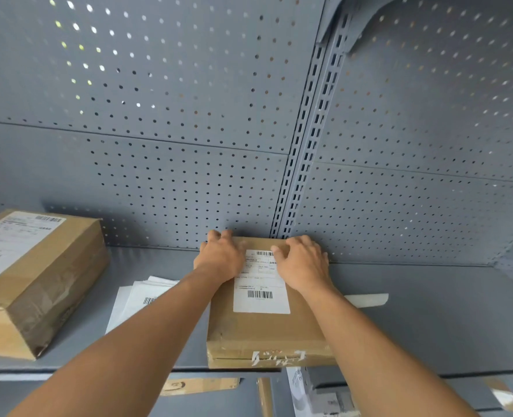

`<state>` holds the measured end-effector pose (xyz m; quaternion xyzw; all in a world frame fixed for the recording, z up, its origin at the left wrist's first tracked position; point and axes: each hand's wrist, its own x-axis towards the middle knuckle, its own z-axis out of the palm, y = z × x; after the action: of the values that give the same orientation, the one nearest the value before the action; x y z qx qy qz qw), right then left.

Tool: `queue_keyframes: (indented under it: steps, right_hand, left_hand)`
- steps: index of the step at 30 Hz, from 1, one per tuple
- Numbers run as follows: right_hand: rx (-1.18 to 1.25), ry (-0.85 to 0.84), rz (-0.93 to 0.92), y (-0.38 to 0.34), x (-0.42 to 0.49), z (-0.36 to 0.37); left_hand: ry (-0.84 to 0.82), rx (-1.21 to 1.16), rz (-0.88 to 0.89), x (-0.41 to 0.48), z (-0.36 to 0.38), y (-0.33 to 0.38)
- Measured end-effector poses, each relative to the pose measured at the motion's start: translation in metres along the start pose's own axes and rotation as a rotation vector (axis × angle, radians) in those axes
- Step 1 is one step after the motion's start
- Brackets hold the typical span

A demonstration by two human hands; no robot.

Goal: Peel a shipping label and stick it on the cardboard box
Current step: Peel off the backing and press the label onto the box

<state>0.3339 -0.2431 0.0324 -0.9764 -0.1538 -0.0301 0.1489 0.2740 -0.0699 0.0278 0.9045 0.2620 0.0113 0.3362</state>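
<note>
A flat brown cardboard box [261, 332] lies on the grey shelf [415, 320], its far end against the pegboard wall. A white shipping label [261, 296] with barcodes is stuck along its top face. My left hand [220, 258] lies flat on the box's far left corner, fingers reaching over the far edge. My right hand [302, 264] rests palm down on the far right part, its fingers covering the label's upper right corner. Neither hand holds anything lifted.
A bigger labelled cardboard box [35, 284] stands at the left of the shelf. A stack of white label sheets [138, 299] lies between the boxes, partly under my left forearm. A white backing strip [366, 299] lies right of the box. More parcels sit on the shelf below.
</note>
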Motion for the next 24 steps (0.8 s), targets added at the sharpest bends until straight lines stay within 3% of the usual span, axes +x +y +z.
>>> queue_keyframes:
  steps: [5, 12, 15, 19, 24]
  right_hand:
    - [-0.098, -0.056, 0.083, -0.02, 0.019, -0.012]
    - [-0.144, -0.089, 0.034, -0.017, 0.022, 0.009]
    - [-0.112, -0.111, 0.007, -0.015, 0.024, 0.008]
    - [-0.086, -0.182, -0.074, 0.0, 0.029, 0.003]
    - [0.012, -0.06, -0.095, 0.014, 0.028, 0.006]
  left_hand:
    - [-0.002, 0.083, -0.049, 0.018, -0.007, 0.016]
    - [-0.11, 0.092, 0.095, 0.033, 0.005, -0.003]
    - [-0.099, 0.153, 0.182, 0.032, 0.006, -0.009]
    - [-0.07, 0.037, 0.206, 0.038, 0.011, -0.018]
    - [-0.045, -0.048, 0.223, 0.043, 0.014, -0.023]
